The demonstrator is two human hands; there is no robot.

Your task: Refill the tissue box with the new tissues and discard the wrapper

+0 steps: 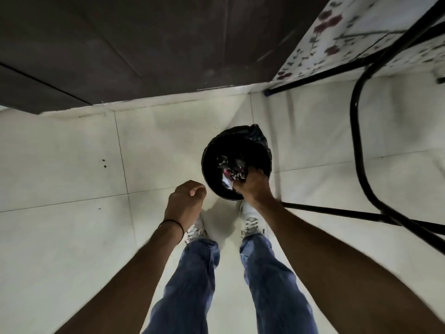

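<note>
Both hands reach down above the white shoes: the left hand (pixel 186 201), loosely curled, holds nothing, left of the bin (pixel 237 162); the right hand (pixel 254 186) grips the crumpled wrapper (pixel 232 173) inside the bin's black-lined mouth.

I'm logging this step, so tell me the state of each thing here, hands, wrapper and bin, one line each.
Right hand: closed on the wrapper, over the bin's mouth.
Wrapper: crumpled, in the right hand, at the bin opening.
Bin: upright on the floor, open, lined with a black bag.
Left hand: loosely curled, holding nothing, beside the bin.
Wristband: on the left wrist.
</note>
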